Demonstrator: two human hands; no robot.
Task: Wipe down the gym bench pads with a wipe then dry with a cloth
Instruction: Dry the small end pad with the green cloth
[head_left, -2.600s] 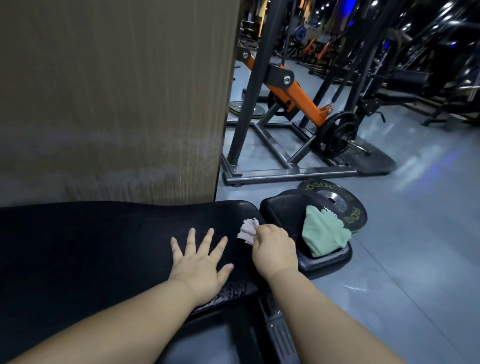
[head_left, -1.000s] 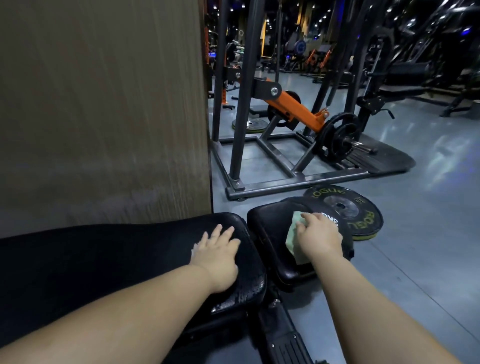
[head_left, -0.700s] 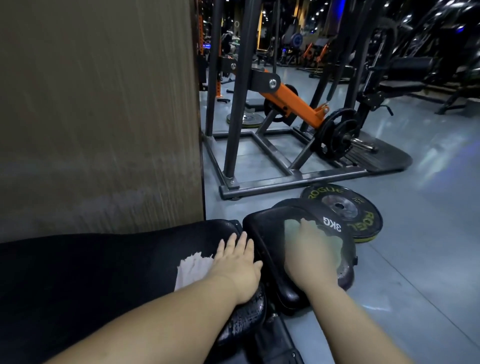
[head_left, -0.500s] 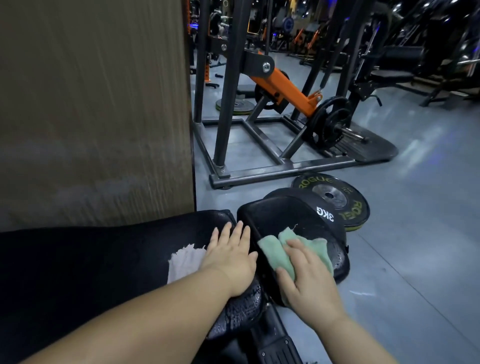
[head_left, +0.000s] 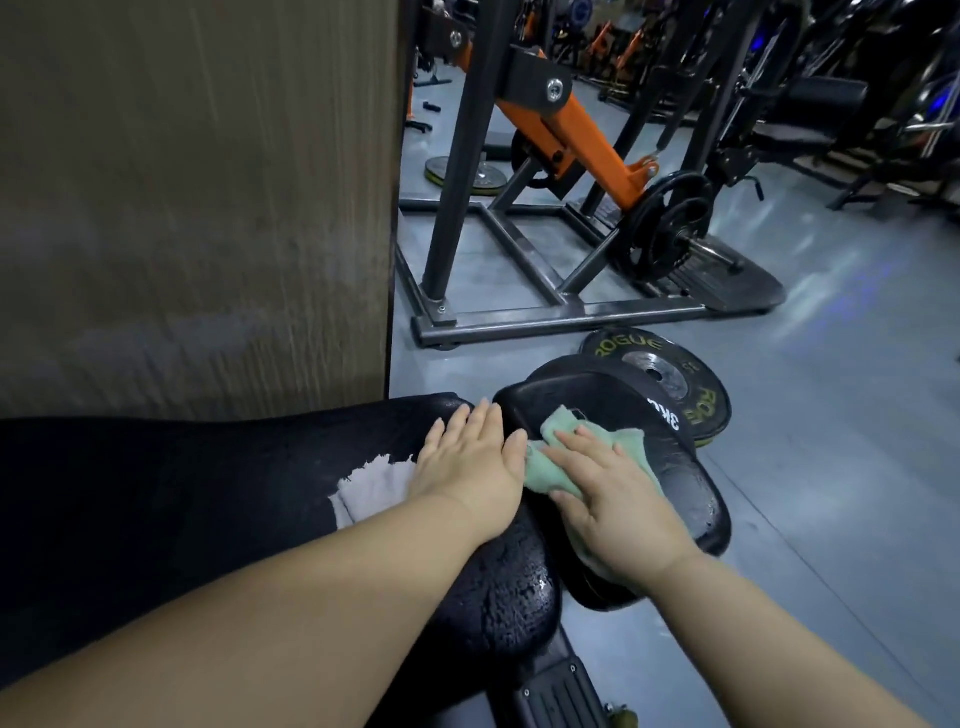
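Gym floor, dim | my right hand (head_left: 618, 504) flat, fingers spread on green cloth (head_left: 563, 457), seat pad (head_left: 691, 499) | left hand (head_left: 470, 467) fingers together on back pad's end (head_left: 498, 597), half hiding white wipe (head_left: 371, 488)

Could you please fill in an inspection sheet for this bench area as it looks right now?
Surface: long pad black, textured, with shiny specks near its end; small pad also glossy.
Job's things: green cloth on the small pad under the right hand; white wipe lying on the long pad beside the left hand.
Clutter: two weight plates on the floor behind the small pad.
Hands: left hand flat on the long pad's end, holding nothing; right hand pressing the cloth flat.
Cables: nothing seen.
Surroundings: wood-grain panel behind the bench; rack with orange arm; grey floor; more machines behind.
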